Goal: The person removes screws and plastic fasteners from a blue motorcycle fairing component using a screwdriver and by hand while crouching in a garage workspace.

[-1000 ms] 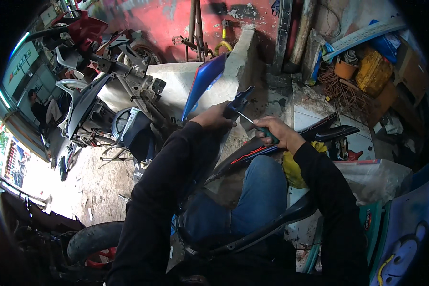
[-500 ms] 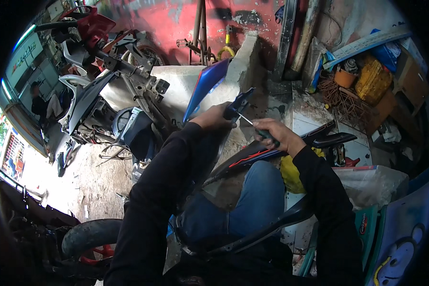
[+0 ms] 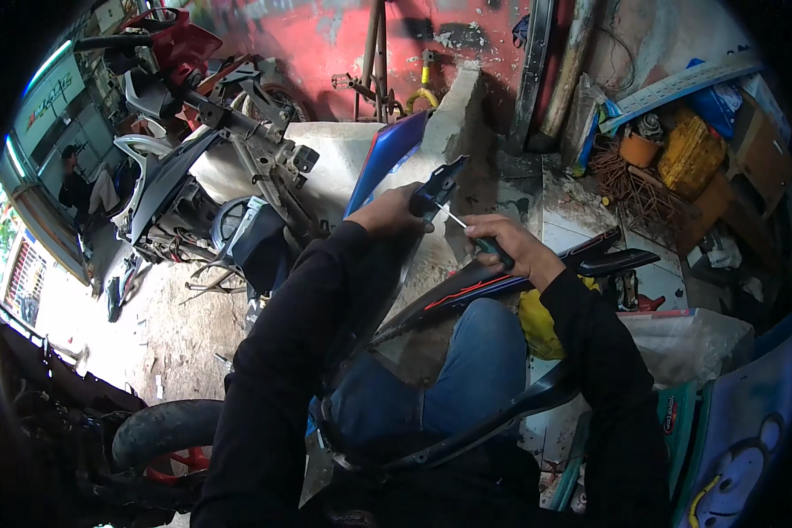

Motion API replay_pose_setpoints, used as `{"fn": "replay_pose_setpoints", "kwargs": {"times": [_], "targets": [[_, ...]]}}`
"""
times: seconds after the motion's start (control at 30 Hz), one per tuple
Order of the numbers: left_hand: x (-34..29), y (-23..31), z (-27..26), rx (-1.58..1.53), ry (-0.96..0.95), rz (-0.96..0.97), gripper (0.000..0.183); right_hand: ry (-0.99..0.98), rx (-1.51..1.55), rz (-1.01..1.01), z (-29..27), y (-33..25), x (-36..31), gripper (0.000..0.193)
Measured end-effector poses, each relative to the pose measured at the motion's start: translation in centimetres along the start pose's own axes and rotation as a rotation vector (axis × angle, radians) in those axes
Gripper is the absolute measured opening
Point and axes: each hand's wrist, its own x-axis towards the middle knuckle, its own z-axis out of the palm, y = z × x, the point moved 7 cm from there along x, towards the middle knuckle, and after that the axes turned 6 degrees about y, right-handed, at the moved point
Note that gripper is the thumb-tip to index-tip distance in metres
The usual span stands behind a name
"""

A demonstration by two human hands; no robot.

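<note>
My left hand (image 3: 389,213) is closed around the end of a dark plastic motorcycle panel (image 3: 442,183). My right hand (image 3: 521,248) grips a screwdriver (image 3: 496,253) by its dark green handle. The metal shaft points up and left, and its tip meets the panel beside my left fingers; the exact contact spot is too small to make out. Just behind my left hand rises a glossy blue fairing piece (image 3: 385,160); whether it joins the held panel is hidden. Under my right hand lies a long black fairing with red and blue stripes (image 3: 466,290).
A stripped motorcycle frame (image 3: 268,172) stands at left, near a low concrete wall (image 3: 326,145). A curved black trim piece (image 3: 502,422) crosses my lap. A yellow bag (image 3: 539,326) sits by my knee. A tyre (image 3: 163,431) is at lower left. Rusty metal scrap (image 3: 625,180) is piled at right.
Both hands stay at nearly the same place, with the screwdriver still against the panel. The panel's upper end and the screwdriver handle have tilted slightly.
</note>
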Motion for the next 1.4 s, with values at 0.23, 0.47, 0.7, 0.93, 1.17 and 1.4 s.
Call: {"fn": "replay_pose_setpoints", "kwargs": {"times": [0.23,0.47,0.7,0.93,1.17,1.4], "targets": [[-0.6,-1.6,0.5,0.101,-0.034,-0.010,0.068,0.542,-1.878,-0.536,4.7,-1.2,-1.7,0.037],[-0.9,-3.2,-0.2,0.019,0.014,-0.002,0.070,0.135,-0.018,-0.031,2.1,0.2,0.3,0.037],[-2.5,-4.3,0.4,0.081,-0.024,-0.081,0.068,0.552,-1.703,-0.944,6.3,-0.4,-1.0,0.040],[-2.5,-2.5,-0.6,0.007,-0.044,-0.073,0.079,0.345,0.076,0.128,-0.1,2.7,1.0,0.034],[-2.4,-4.4,-0.2,0.071,0.001,-0.085,0.071,0.245,-0.750,-0.248,3.4,-0.8,0.1,0.024],[-2.6,-4.3,0.3,0.035,-0.021,-0.062,0.076,0.563,-1.430,-0.770,4.3,-2.7,-1.4,0.018]]}}
